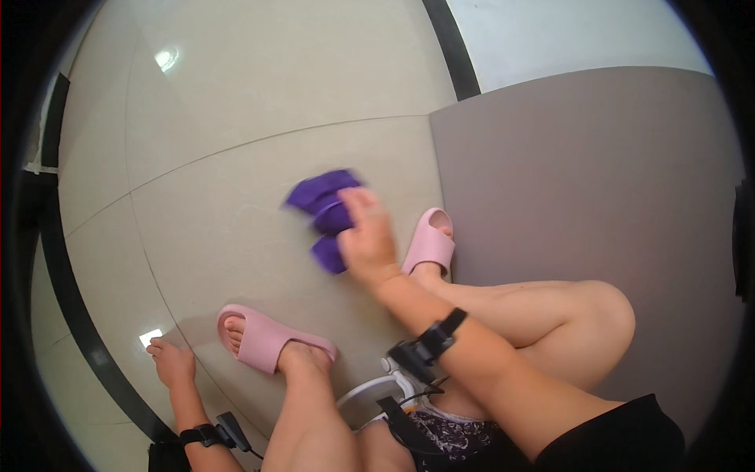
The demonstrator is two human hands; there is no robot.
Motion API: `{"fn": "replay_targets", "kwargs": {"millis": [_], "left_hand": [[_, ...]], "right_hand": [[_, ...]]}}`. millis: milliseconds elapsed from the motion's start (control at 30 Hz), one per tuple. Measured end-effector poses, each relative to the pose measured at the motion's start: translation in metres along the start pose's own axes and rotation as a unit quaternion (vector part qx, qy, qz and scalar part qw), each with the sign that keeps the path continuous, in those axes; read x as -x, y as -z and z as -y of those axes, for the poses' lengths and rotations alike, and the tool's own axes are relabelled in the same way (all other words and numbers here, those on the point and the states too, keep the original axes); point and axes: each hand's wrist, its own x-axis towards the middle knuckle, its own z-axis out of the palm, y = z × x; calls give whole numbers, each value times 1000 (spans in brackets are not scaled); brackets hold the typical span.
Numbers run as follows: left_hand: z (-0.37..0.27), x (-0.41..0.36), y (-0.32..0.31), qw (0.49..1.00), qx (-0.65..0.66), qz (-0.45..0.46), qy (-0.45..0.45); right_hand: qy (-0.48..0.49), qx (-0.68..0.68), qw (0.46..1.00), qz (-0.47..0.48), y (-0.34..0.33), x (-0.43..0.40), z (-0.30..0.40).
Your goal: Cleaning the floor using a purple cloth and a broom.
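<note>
My right hand [371, 239] is closed around a bunched purple cloth [330, 203], whose folds spread out to the left of my fingers. Both the hand and the cloth are blurred, and I cannot tell whether the cloth touches the floor tiles. Off to the lower left, my left hand [173, 361] is over the tiled floor with nothing in it; its fingers are slightly bent and apart. A black strapped device sits on each of my forearms.
Pink slides [265, 342] are on my feet, one on each side of the cloth. A grey-brown panel [548, 177] stands along the right. Dark strips [94, 342] edge the glossy tiles [236, 71]. Beneath me shows a white curved frame [377, 386].
</note>
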Motion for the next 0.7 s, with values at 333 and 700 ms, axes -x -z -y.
{"fn": "replay_targets", "kwargs": {"millis": [333,700], "left_hand": [[-13,1,-3,1000,-6,-6,-17],[-18,-2,8,998,-33,50,26]], "right_hand": [[-497,156,850,74,18,-80,-88],[10,-14,950,311,-74,-19,64]]}}
